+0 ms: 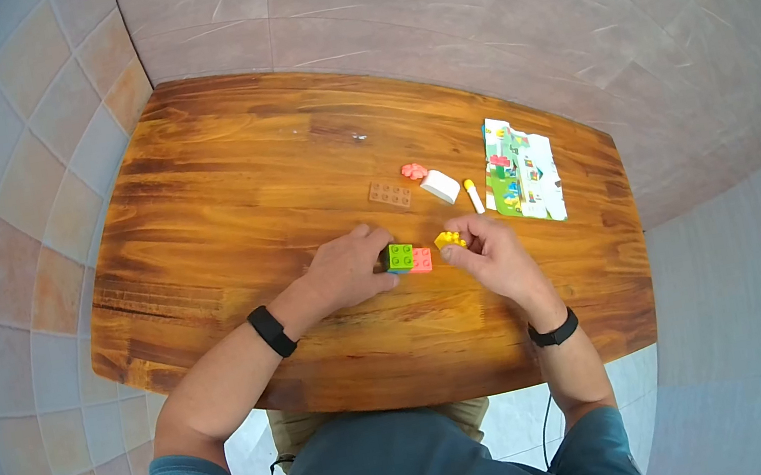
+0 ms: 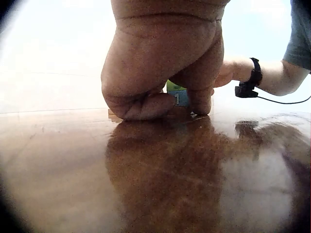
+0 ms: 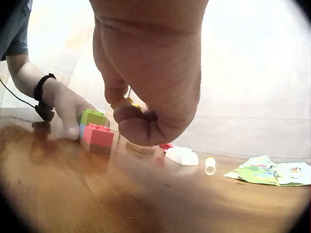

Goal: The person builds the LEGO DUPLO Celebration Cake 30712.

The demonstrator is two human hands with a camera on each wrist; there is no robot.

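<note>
A small stack of toy building bricks stands on the wooden table, with a green brick [image 1: 401,255] on a blue brick [image 2: 181,98] and a red brick [image 3: 98,136] beside them over a brown base [image 3: 96,147]. Around the stack's left end, my left hand [image 1: 343,270] holds it between thumb and fingers. Just right of the stack, my right hand [image 1: 496,253] pinches a yellow studded brick [image 1: 448,240] between thumb and fingertips, above the table. In the right wrist view the fingers hide most of the yellow brick.
Behind the hands lie a flat brown plate [image 1: 390,195], a red flower-like piece [image 1: 414,171], a white curved brick [image 1: 440,187] and a white tube-like piece with a yellow end [image 1: 474,197]. A printed picture sheet [image 1: 523,175] lies at the right, near the table's [image 1: 217,164] far edge.
</note>
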